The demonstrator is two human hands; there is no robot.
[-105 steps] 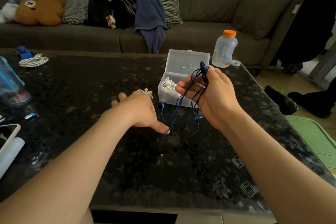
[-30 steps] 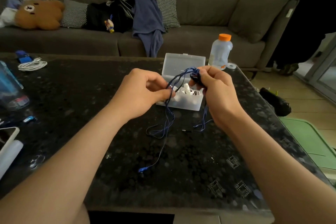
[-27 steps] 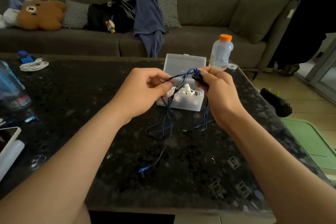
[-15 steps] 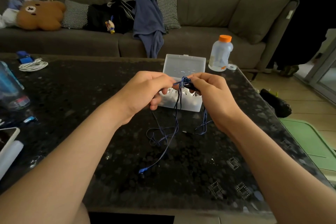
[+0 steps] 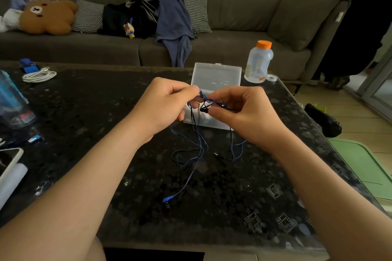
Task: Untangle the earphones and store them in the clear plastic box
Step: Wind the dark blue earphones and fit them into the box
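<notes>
Being pinched between curled fingertips (image 5: 191, 91), a knot of the blue earphones (image 5: 199, 146) is being gripped by the left hand (image 5: 163, 104) and the right hand (image 5: 244, 112), close together above the dark table (image 5: 95, 112). Loose cord loops are being trailed down onto the surface, and one blue earbud (image 5: 168, 199) is lying nearer the person. The clear plastic box (image 5: 216, 75) is standing just behind the hands, lid raised. An orange-capped bottle (image 5: 257, 61) is standing beyond it, to the right.
</notes>
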